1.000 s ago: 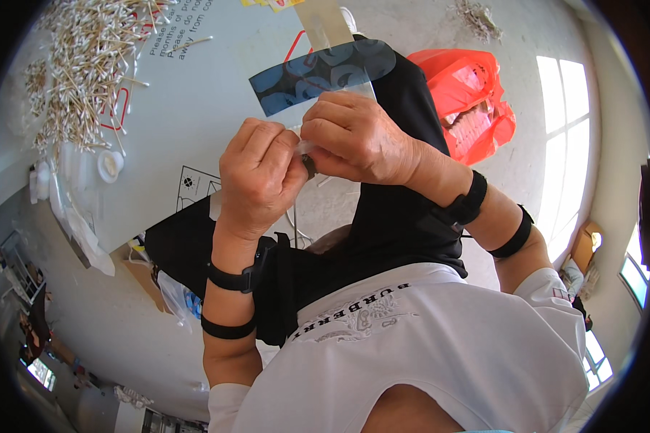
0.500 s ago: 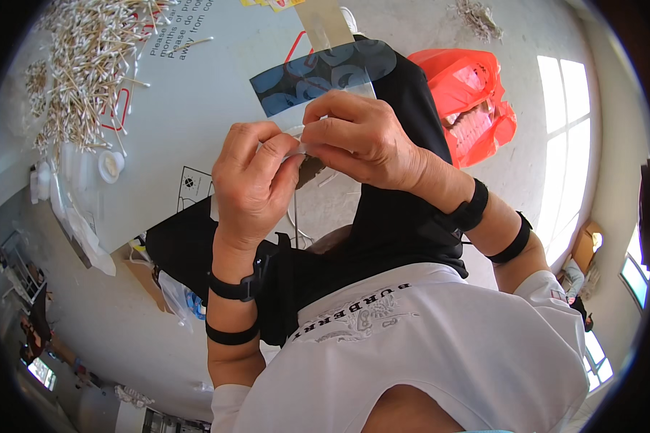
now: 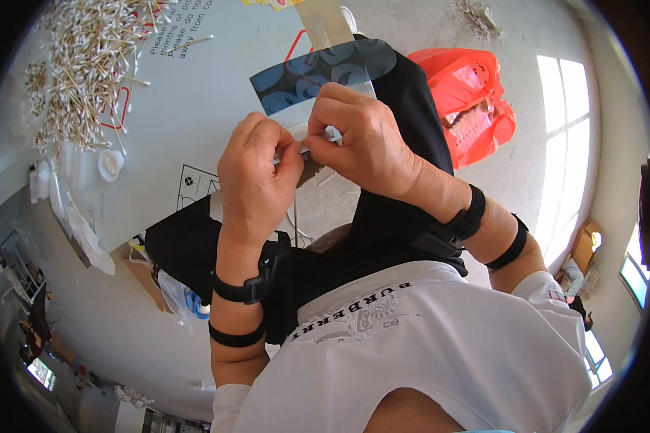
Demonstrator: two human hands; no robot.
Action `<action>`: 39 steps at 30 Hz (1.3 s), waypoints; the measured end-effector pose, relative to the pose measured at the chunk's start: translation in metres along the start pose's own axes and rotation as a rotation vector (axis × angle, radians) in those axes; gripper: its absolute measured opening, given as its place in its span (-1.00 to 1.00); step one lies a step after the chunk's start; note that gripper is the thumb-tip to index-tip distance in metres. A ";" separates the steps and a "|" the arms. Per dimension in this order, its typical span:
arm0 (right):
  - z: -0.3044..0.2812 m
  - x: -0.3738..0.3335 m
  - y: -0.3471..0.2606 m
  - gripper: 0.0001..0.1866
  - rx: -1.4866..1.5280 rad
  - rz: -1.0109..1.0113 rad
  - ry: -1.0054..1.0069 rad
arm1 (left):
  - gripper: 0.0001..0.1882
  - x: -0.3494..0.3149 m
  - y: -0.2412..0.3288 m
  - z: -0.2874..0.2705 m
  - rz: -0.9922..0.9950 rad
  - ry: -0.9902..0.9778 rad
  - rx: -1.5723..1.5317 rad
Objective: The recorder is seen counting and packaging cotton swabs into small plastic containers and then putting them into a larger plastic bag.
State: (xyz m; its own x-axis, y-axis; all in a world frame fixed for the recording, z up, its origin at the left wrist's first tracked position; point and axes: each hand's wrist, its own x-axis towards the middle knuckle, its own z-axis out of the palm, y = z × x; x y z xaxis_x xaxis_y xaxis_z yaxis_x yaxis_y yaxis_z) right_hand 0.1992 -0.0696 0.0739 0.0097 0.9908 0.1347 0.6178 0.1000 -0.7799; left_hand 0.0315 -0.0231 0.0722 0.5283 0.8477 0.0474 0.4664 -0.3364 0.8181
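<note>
My left hand (image 3: 256,180) and my right hand (image 3: 361,137) meet fingertip to fingertip over the table's near edge. Both are closed in a pinch on a small translucent whitish piece (image 3: 333,133), thin like plastic film. Fingers cover most of it, so its kind cannot be made out. Just beyond them, a dark blue see-through sheet (image 3: 314,79) with pale round shapes lies across the table edge and reaches toward my black-trousered leg. A pale round rim (image 3: 297,131) shows partly behind the fingertips.
A large heap of cotton swabs (image 3: 87,79) covers the far left of the pale table (image 3: 173,123). Near it are a small white round container (image 3: 111,165) and clear plastic film (image 3: 72,216). On the floor at right stands a red plastic bag (image 3: 458,86).
Both hands have rolled slightly, with fingers curled tighter around the whitish piece. Part of it now shows inside the right hand's finger loop. The things on the table stay in place.
</note>
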 end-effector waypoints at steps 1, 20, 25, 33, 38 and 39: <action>-0.001 0.001 -0.001 -0.86 -0.003 0.035 -0.046 | -0.79 0.002 0.000 -0.001 -0.001 0.001 0.000; -0.004 -0.010 0.024 -0.86 0.272 -0.183 -0.008 | -0.75 0.001 -0.006 0.008 0.207 0.114 -0.004; -0.003 -0.011 0.023 -0.85 0.288 -0.155 -0.020 | -0.76 0.006 -0.006 0.017 0.263 0.144 0.011; -0.005 -0.007 0.020 -0.83 0.130 -0.227 -0.024 | -0.75 0.005 -0.010 0.002 0.387 0.163 0.185; -0.006 -0.008 0.021 -0.83 0.145 -0.230 -0.012 | -0.73 -0.008 -0.019 -0.022 0.323 0.177 0.164; -0.007 -0.008 0.021 -0.83 0.145 -0.230 -0.011 | -0.73 -0.008 -0.016 -0.025 0.324 0.176 0.164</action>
State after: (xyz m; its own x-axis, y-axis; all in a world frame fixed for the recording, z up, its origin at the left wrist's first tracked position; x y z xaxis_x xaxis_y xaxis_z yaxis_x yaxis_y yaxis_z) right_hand 0.2174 -0.0758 0.0604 -0.1270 0.9412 0.3130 0.4833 0.3343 -0.8091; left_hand 0.0021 -0.0145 0.0728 0.5435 0.7396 0.3970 0.4102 -0.6467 0.6430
